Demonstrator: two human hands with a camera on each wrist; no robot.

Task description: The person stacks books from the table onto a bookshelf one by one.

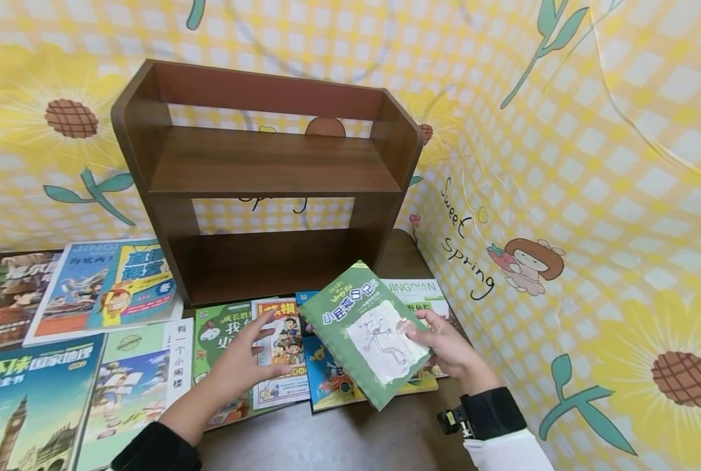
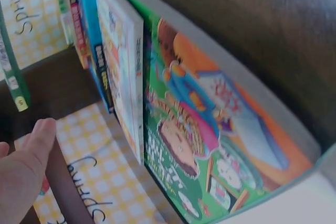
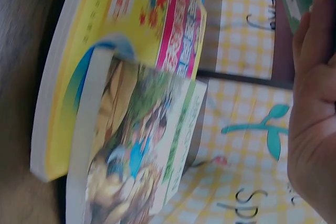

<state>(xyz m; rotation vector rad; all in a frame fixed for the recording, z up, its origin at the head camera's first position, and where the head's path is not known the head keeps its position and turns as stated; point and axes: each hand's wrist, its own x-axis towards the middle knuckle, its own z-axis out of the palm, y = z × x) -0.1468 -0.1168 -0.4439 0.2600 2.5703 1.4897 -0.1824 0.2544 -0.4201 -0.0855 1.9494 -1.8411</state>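
Head view, left to right: I log a blue clock-tower book point(image 1: 29, 399) at the left of the tabletop point(image 1: 303, 441). My left hand point(image 1: 235, 363) hangs above a comic-covered book point(image 1: 280, 347), thumb and fingers apart, nothing held. The brown shelf point(image 1: 274, 163) stands toward the back edge. In front of it, nearer the right edge, I read a green book point(image 1: 362, 333), tilted above other books, pinched by my right hand point(image 1: 453, 347), thumb on its cover.
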